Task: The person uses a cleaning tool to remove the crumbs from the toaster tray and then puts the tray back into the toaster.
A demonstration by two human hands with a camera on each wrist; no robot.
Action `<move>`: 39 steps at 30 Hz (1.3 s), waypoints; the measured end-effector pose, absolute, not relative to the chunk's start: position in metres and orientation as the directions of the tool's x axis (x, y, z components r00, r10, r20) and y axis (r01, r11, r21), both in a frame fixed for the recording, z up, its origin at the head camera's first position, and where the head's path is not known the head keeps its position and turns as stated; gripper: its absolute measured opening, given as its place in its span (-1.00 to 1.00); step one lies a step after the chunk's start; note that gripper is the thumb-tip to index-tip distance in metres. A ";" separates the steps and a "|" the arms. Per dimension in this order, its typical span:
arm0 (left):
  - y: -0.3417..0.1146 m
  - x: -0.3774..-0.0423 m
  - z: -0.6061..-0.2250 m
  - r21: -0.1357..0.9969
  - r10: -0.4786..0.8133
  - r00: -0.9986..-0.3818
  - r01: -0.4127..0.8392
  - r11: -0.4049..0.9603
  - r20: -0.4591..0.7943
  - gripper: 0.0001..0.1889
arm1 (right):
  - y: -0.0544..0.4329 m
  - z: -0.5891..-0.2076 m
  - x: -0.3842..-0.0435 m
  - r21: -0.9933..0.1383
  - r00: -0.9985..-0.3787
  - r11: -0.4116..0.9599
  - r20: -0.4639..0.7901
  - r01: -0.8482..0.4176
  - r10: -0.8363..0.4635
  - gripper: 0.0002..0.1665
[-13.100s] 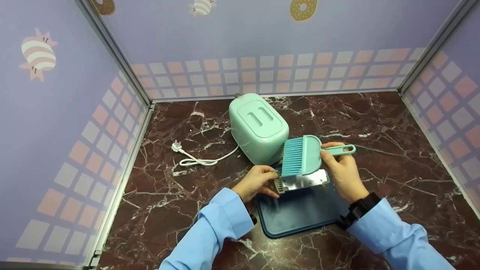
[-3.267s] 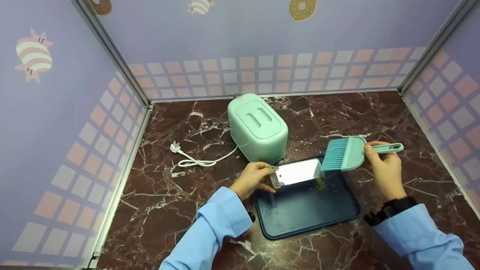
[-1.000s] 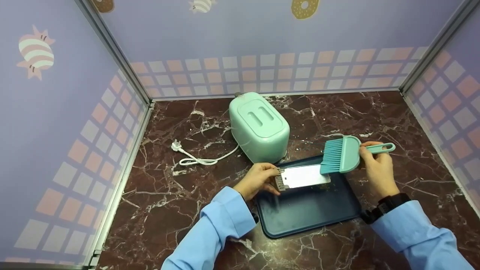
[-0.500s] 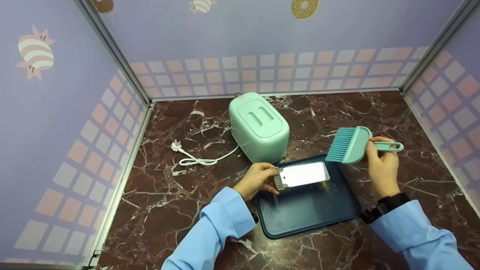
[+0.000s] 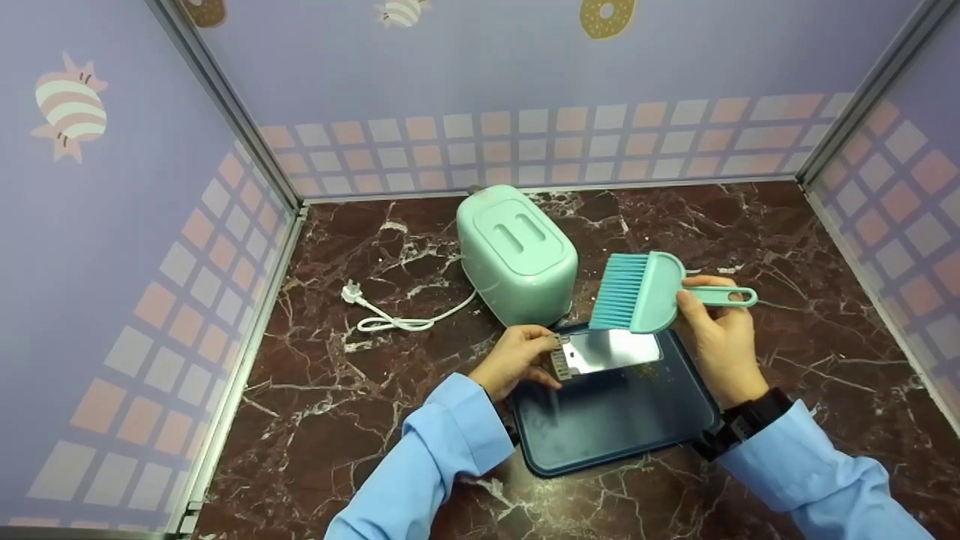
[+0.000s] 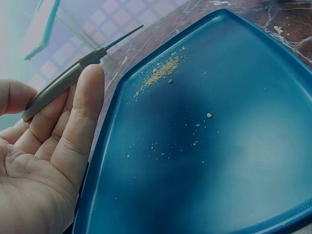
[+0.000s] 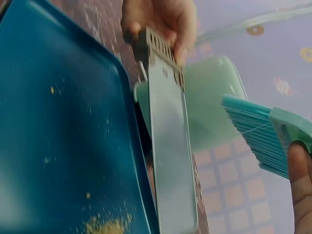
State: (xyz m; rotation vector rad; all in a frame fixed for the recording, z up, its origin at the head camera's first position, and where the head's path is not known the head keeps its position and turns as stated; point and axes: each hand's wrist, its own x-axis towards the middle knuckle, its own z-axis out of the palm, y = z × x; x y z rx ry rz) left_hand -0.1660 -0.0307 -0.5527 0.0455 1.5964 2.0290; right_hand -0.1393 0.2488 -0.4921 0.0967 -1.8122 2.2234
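Observation:
My left hand grips the slotted grey end of a flat metal crumb tray, holding it over a dark blue serving tray. In the left wrist view the crumb tray shows edge-on between thumb and fingers. My right hand pinches the handle of a turquoise brush, its bristles raised near the crumb tray's far edge. The right wrist view shows a gap between the brush bristles and the crumb tray's metal plate. Yellowish crumbs lie heaped and scattered on the blue tray.
A mint-green toaster with a slotted lid stands right behind the blue tray. Its white cord and plug lie on the dark marbled tabletop to the left. Patterned panels enclose the back and sides.
The right hand has carried the brush left, from beyond the crumb tray's outer end to above its far edge. The left hand keeps hold of the crumb tray in nearly the same spot.

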 end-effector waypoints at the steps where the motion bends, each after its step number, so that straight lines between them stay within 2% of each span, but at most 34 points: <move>1: -0.030 -0.166 -0.553 0.908 0.441 -0.846 -0.394 -0.140 -0.299 -0.83 | 0.247 -0.492 -0.138 -0.953 -0.966 -0.187 0.212 -0.237 0.146 -0.61; 17: -0.029 -0.166 -0.551 0.915 0.450 -0.846 -0.380 -0.132 -0.287 -0.88 | 0.233 -0.508 -0.135 -0.989 -0.989 -0.067 0.138 -0.134 -0.060 -0.60; 21: -0.029 -0.166 -0.550 0.913 0.456 -0.842 -0.385 -0.133 -0.288 -0.87 | 0.237 -0.510 -0.137 -0.991 -0.989 -0.027 0.132 -0.130 -0.074 -0.57; 27: -0.030 -0.166 -0.552 0.911 0.453 -0.843 -0.389 -0.138 -0.292 -0.78 | 0.247 -0.511 -0.138 -0.992 -0.992 0.031 0.121 -0.122 -0.031 -0.56; 32: -0.031 -0.166 -0.553 0.913 0.456 -0.841 -0.385 -0.131 -0.290 -0.83 | 0.262 -0.512 -0.139 -0.994 -0.994 0.010 0.111 -0.110 0.016 -0.56; 39: -0.034 -0.167 -0.554 0.914 0.451 -0.844 -0.384 -0.130 -0.290 -0.85 | 0.289 -0.516 -0.142 -0.994 -0.988 0.089 0.076 -0.064 0.135 -0.60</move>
